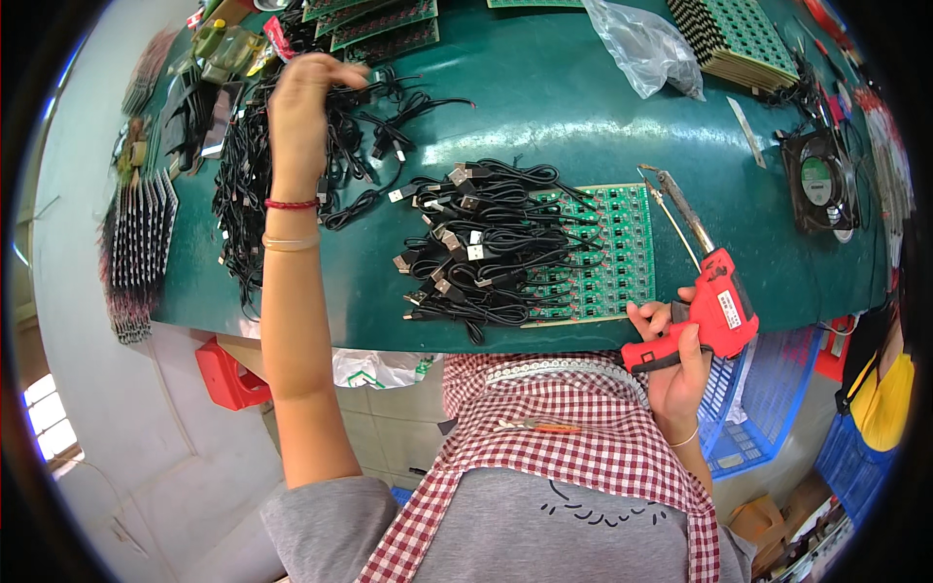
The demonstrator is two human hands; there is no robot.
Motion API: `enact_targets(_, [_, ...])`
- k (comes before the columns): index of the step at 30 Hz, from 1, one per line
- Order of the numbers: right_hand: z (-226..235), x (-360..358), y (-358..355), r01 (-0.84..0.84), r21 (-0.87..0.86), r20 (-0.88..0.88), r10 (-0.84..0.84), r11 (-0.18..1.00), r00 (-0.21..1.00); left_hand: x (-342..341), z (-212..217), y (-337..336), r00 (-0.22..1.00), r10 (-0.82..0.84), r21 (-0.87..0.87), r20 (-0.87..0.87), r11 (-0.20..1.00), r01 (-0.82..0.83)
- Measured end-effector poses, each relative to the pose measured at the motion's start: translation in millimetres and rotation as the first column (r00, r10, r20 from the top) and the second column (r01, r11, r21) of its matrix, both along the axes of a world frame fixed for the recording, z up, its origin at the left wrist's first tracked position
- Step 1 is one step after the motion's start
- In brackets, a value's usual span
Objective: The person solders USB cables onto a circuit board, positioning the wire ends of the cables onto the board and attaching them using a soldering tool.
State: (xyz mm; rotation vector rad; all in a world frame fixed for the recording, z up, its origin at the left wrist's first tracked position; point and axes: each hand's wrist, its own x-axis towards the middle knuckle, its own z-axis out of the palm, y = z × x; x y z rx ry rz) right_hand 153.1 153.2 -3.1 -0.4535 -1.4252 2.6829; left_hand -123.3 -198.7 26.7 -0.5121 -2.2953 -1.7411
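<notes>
My right hand (pixel 677 374) grips a red soldering gun (pixel 724 311) by its handle, with the metal tip and a thin feed tube pointing up and left beside a green circuit board panel (pixel 622 243). Black USB cables (pixel 476 248) lie coiled in a stack over the left part of that panel, their wire ends at its rows of small boards. Stretched far forward, my left hand (pixel 309 85) is over a big heap of black USB cables (pixel 243 185) at the left. Its fingers bend to the right and are slightly blurred; whether they hold a cable is not clear.
Circuit board panels (pixel 384 24) are stacked at the back, with another stack (pixel 739 44) at the back right near a clear plastic bag (pixel 646 49). A black fan (pixel 821 180) stands at the right. Below the table are a red stool (pixel 228 374) and blue crate (pixel 763 408).
</notes>
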Motion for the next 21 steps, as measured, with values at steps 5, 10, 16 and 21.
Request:
enact_targets(5, [0.2,-4.3,2.9,0.050,-0.052,0.032,-0.049,0.997,0.998,-15.1,34.3,-17.1,0.978,0.153,0.793,0.143,0.573,-0.206])
enact_targets(10, [-4.5,-8.3,6.5,0.068,-0.056,0.026,-0.066,0.996,0.997,41.0,69.4,50.3,0.935,-0.139,0.378,0.326,0.926,0.006])
enact_targets(16, [-1.3,-10.0,10.4,0.072,-0.075,0.048,-0.068,0.995,0.997,152.5,47.8,134.9,0.471,-0.467,0.306,0.748,0.873,0.379])
enact_targets(21, [25.3,-11.2,-1.9,-0.051,0.254,0.114,0.023,0.966,0.993,195.7,9.9,173.2,0.266,-0.643,0.669,0.718,0.743,-0.010])
